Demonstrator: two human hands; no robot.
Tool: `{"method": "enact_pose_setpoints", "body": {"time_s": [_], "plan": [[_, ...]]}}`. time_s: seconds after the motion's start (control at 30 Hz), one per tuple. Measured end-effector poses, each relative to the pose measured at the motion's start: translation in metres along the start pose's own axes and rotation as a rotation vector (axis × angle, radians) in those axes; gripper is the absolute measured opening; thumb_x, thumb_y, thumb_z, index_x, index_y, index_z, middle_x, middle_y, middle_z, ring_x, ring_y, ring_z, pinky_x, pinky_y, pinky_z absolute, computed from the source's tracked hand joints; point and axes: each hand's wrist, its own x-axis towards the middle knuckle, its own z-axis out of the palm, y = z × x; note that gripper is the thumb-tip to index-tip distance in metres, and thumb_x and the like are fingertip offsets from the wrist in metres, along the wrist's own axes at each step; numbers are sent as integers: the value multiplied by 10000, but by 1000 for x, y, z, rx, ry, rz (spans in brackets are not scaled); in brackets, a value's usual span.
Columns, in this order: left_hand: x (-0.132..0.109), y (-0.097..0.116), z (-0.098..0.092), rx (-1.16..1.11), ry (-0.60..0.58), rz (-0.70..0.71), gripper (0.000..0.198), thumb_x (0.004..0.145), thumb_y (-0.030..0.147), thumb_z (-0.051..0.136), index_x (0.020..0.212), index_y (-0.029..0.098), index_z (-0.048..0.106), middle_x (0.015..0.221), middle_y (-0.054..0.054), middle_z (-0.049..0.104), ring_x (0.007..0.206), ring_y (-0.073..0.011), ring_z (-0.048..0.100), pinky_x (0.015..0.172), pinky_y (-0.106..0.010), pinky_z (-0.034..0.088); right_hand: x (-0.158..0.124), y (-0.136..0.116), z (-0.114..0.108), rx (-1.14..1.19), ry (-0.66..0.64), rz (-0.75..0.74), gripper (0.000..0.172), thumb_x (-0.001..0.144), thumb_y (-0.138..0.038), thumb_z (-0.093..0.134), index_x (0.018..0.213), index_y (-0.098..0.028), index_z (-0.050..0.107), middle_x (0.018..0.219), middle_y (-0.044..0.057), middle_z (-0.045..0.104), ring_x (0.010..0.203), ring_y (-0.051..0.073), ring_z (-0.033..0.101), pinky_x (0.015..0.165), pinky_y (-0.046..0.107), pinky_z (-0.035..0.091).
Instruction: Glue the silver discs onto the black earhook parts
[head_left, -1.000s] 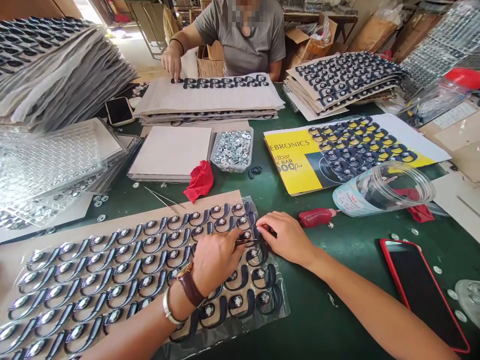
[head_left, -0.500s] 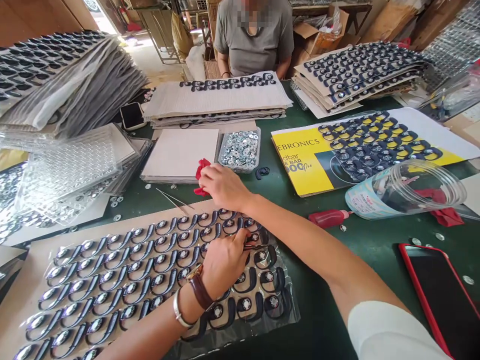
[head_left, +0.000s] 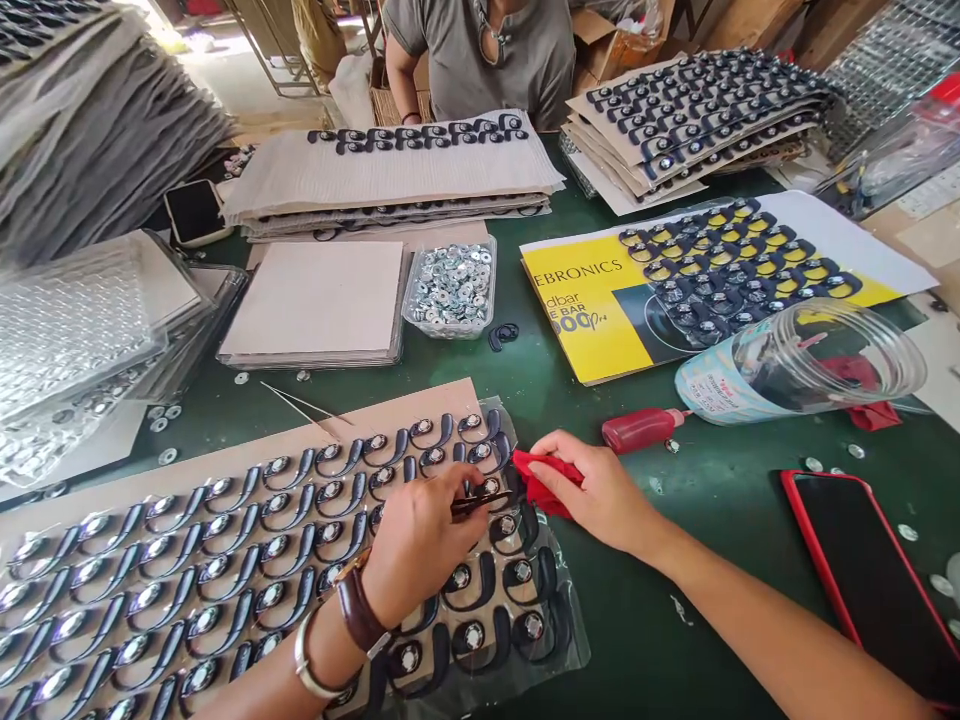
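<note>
My left hand, with a watch and a bangle on its wrist, is closed on a pair of dark, pointed tweezers. Their tips lie over the right part of a sheet of black hook-shaped pieces, each piece bearing a shiny round stud. Clear plastic film covers the sheet. A crumpled red cloth is pinched in my right hand, just off the sheet's right edge. Beyond the sheet stands a clear tub of silver washers, and a single black hook piece lies beside it.
A red squeeze bottle, a tipped clear jar and a red-cased phone lie at the right. Thin metal prongs rest at the sheet's far edge. Stacked cards stand behind. Across the table sits a person.
My right hand has come back from near the washer tub, carrying the red cloth to the sheet's right edge. The left hand keeps its hold on the tweezers. The view has shifted.
</note>
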Motion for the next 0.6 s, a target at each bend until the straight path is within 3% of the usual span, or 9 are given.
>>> {"method": "enact_pose_setpoints", "body": {"time_s": [0.1,0.27,0.6], "plan": [[1,3,-2,-14,-17,-39,191,789,283,584,969,250,641,641,38,644,564,-140,595,558,-224,374,1,-2,5,-31,50,-57,144,963,-345,527,1004,-237,613,820,-11,717,677,142,647,625,240,437],[1,7,-8,-21,-60,-77,243,790,302,573,1016,257,648,624,29,628,539,-141,559,568,-229,369,-1,-2,13,-150,25,-134,102,955,-257,540,983,-253,637,900,-11,752,774,161,701,650,248,410],[5,2,-12,-154,-141,-55,190,770,328,588,929,226,604,551,78,538,463,-88,423,466,-182,313,-1,1,21,-366,68,-157,90,949,-269,532,927,-240,614,815,-7,762,647,172,691,522,282,240]]}}
